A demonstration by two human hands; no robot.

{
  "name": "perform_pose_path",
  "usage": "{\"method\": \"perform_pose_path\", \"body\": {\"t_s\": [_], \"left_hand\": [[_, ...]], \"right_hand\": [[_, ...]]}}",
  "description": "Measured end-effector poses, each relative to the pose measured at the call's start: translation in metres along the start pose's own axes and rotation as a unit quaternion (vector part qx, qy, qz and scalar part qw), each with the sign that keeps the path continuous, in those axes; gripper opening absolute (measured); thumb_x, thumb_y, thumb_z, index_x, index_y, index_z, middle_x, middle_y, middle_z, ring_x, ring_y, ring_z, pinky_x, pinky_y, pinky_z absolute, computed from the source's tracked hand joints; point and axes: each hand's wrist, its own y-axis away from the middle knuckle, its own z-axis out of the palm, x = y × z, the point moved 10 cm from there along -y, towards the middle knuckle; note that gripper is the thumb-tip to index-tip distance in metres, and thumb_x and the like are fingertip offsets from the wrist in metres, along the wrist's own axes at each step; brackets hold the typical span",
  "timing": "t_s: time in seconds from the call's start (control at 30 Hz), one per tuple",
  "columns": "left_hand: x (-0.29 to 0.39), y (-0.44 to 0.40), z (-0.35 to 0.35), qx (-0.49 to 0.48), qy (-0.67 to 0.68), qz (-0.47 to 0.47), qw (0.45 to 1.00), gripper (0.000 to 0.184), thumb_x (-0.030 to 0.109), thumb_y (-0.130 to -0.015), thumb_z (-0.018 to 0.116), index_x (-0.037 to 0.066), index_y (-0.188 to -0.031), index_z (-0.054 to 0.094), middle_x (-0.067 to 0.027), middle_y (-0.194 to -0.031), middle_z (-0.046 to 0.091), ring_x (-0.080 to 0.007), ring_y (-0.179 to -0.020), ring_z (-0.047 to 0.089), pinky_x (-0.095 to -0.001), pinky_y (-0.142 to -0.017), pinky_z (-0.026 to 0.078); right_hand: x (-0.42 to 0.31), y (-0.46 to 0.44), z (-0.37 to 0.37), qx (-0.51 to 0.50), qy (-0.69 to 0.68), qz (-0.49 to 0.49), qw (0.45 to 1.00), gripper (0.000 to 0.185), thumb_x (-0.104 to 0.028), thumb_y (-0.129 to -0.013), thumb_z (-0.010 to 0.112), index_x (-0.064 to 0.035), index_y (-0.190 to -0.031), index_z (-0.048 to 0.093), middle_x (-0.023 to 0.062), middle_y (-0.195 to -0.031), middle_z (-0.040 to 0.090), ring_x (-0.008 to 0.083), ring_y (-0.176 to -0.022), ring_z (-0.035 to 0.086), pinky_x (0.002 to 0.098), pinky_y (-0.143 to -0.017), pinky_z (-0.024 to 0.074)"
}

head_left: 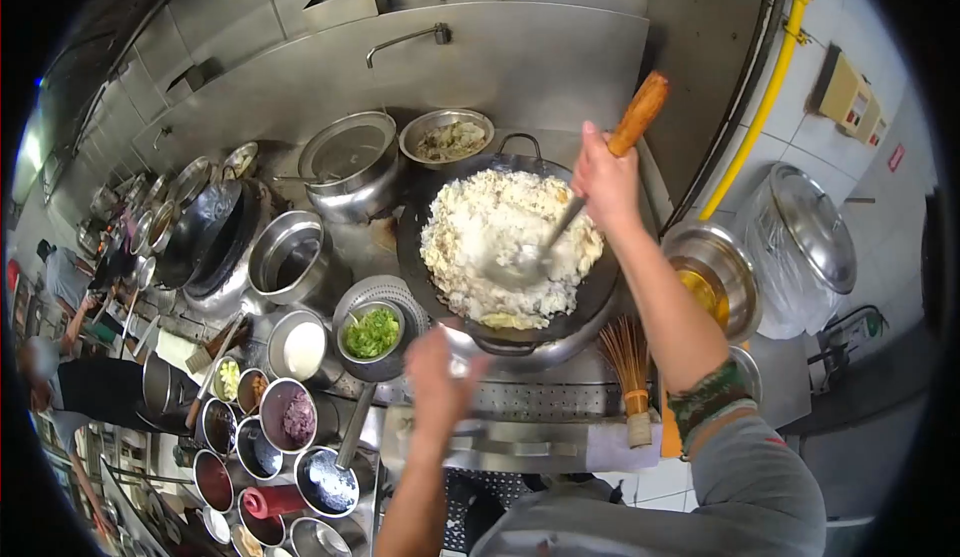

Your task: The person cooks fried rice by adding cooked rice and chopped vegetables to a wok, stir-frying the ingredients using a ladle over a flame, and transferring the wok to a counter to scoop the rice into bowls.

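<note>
My right hand (607,179) is wrapped round the handle of a long ladle (568,219), just below its orange wooden end. The ladle's bowl rests in a mound of pale fried rice (505,232) that fills a large dark wok (412,242). Steam or motion blurs the middle of the rice. My left hand (440,369) hovers in front of the wok's near left edge, smeared by motion, beside a bowl of chopped greens (371,333). What its fingers do is too blurred to tell.
Several metal pots with ingredients, a red bottle (274,501) among them, stand at the lower left. A bamboo brush (635,377) and a bowl of yellow liquid (708,292) are on the right. Behind the wok sits a lidded pot (350,162). Co-workers (70,382) stand far left.
</note>
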Motion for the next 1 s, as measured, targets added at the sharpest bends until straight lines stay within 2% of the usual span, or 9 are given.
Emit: {"method": "perform_pose_path", "body": {"t_s": [0.07, 0.2, 0.3, 0.37, 0.5, 0.67, 0.83, 0.93, 1.0], "left_hand": [[0.058, -0.001, 0.05, -0.136, 0.04, 0.067, 0.988, 0.031, 0.019, -0.077, 0.074, 0.002, -0.097, 0.059, -0.0154, -0.091, 0.057, -0.036, -0.093, 0.052, -0.0435, -0.08, 0.042], [0.077, -0.003, 0.024, -0.144, 0.068, 0.039, 0.986, 0.021, 0.016, -0.079, 0.072, 0.004, -0.085, 0.056, -0.0127, -0.084, 0.053, -0.0348, -0.085, 0.05, -0.0444, -0.075, 0.041], [0.108, -0.011, -0.013, -0.137, 0.095, 0.017, 0.986, 0.016, 0.014, -0.081, 0.069, 0.003, -0.086, 0.058, -0.0149, -0.085, 0.053, -0.0354, -0.085, 0.049, -0.0437, -0.075, 0.039], [0.085, 0.008, 0.008, -0.126, 0.093, 0.012, 0.987, 0.016, 0.013, -0.08, 0.069, 0.003, -0.086, 0.058, -0.015, -0.085, 0.053, -0.0357, -0.085, 0.05, -0.0441, -0.076, 0.04], [0.057, 0.078, 0.013, -0.136, 0.081, 0.006, 0.987, 0.017, 0.012, -0.078, 0.07, 0.003, -0.085, 0.058, -0.0153, -0.086, 0.053, -0.0366, -0.087, 0.05, -0.0457, -0.076, 0.041], [0.05, 0.015, 0.0, -0.121, 0.095, 0.034, 0.987, 0.017, 0.012, -0.079, 0.07, 0.002, -0.085, 0.058, -0.0156, -0.087, 0.053, -0.0376, -0.086, 0.05, -0.045, -0.076, 0.041], [0.028, -0.006, 0.055, -0.111, 0.083, 0.051, 0.989, 0.017, 0.016, -0.081, 0.069, 0.003, -0.086, 0.059, -0.0145, -0.089, 0.055, -0.0367, -0.087, 0.051, -0.0445, -0.077, 0.042], [0.02, -0.002, 0.073, -0.134, 0.069, 0.043, 0.988, 0.017, 0.017, -0.079, 0.069, 0.004, -0.086, 0.06, -0.0142, -0.091, 0.055, -0.0354, -0.091, 0.051, -0.0453, -0.077, 0.043], [0.02, -0.002, 0.072, -0.137, 0.069, 0.039, 0.987, 0.017, 0.017, -0.079, 0.069, 0.004, -0.085, 0.06, -0.0141, -0.091, 0.055, -0.0351, -0.09, 0.051, -0.0454, -0.077, 0.043]], "right_hand": [[0.007, -0.026, -0.009, 0.059, 0.009, 0.02, 0.998, 0.032, -0.025, -0.095, 0.057, -0.0078, -0.071, 0.045, -0.0001, -0.047, 0.036, 0.0123, -0.032, 0.033, 0.0303, -0.031, 0.0291], [-0.028, -0.051, -0.015, 0.061, 0.036, 0.17, 0.983, 0.03, -0.024, -0.092, 0.059, -0.0139, -0.07, 0.041, -0.0028, -0.053, 0.034, 0.0105, -0.039, 0.033, 0.0299, -0.036, 0.0308], [-0.026, -0.024, -0.006, 0.045, 0.041, 0.192, 0.98, 0.029, -0.023, -0.093, 0.058, -0.0142, -0.071, 0.041, -0.0032, -0.053, 0.034, 0.0101, -0.039, 0.032, 0.0293, -0.036, 0.029], [-0.042, 0.002, -0.003, 0.096, 0.086, 0.086, 0.988, 0.031, -0.024, -0.093, 0.057, -0.0143, -0.069, 0.04, -0.0034, -0.052, 0.033, 0.0097, -0.038, 0.031, 0.0294, -0.036, 0.0279], [-0.074, 0.041, 0.009, 0.044, 0.027, -0.052, 0.997, 0.039, -0.025, -0.096, 0.055, -0.0133, -0.065, 0.036, -0.002, -0.048, 0.031, 0.0107, -0.037, 0.03, 0.0296, -0.036, 0.0278], [-0.08, 0.044, 0.013, 0.027, 0.014, -0.037, 0.999, 0.043, -0.029, -0.096, 0.056, -0.014, -0.063, 0.034, -0.0016, -0.047, 0.029, 0.0106, -0.038, 0.028, 0.0276, -0.038, 0.0254], [-0.154, 0.019, 0.032, -0.01, 0.035, -0.045, 0.998, 0.041, -0.028, -0.094, 0.06, -0.0138, -0.063, 0.036, -0.0025, -0.048, 0.033, 0.0101, -0.037, 0.032, 0.0294, -0.038, 0.0294], [-0.131, 0.01, 0.01, 0.02, 0.01, -0.109, 0.994, 0.039, -0.027, -0.093, 0.06, -0.0134, -0.065, 0.037, -0.0028, -0.047, 0.033, 0.0099, -0.037, 0.034, 0.0291, -0.037, 0.0299], [-0.017, -0.001, -0.007, 0.051, 0.135, -0.114, 0.983, 0.039, -0.026, -0.093, 0.061, -0.012, -0.064, 0.04, -0.0029, -0.046, 0.034, 0.0104, -0.036, 0.035, 0.0286, -0.036, 0.0293]]}}
